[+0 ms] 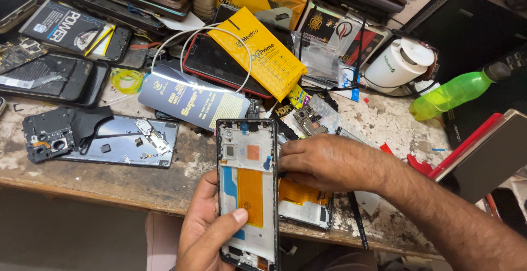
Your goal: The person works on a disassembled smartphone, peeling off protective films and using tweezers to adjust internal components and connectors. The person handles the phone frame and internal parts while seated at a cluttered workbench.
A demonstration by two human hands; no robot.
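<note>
Item: phone frame [248,191], opened, black-rimmed, with an orange strip and a blue strip inside. I see it upright in the left hand [206,232], out past the front edge of the workbench [110,186]; the thumb presses its face and the fingers wrap behind, so that hand is closed around it.

Item: right hand [324,162], palm down, just beside the frame's right rim. Its fingers curl loosely over a second opened phone [304,205] lying at the bench edge; whether they pinch anything I cannot tell.

Open room: bare wood along the front edge to the left; below the bench, free space around the left hand.

Surface: worn, paint-flecked wood. On it, a phone back panel [123,142] with loose parts to the left, a blue flat package [192,98] just behind the frame, a yellow packet [258,51] farther back, a green bottle [453,92] and a white tub [398,62] to the right.
</note>
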